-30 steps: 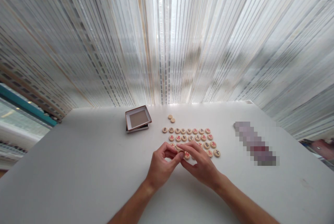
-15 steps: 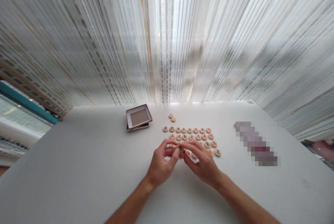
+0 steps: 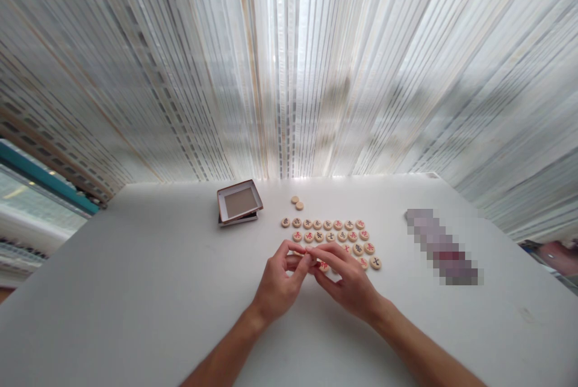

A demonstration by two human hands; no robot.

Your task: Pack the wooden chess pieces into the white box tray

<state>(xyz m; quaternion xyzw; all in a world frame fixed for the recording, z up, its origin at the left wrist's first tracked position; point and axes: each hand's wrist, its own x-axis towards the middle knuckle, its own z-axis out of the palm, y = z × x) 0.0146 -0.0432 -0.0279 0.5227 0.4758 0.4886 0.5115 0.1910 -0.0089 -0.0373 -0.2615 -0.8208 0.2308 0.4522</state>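
Left grip (image 3: 277, 287), right grip (image 3: 352, 284) fingertip-joined; two stray discs (image 3: 297, 202), one box (image 3: 239, 203)

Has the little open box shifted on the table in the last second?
No. The box keeps its spot left of the two loose discs, near the far edge of the table; only the camera shifted slightly.

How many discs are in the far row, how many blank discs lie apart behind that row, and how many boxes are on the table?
Far-row discs: 8
Blank discs set apart: 2
Boxes: 1
Total: 11
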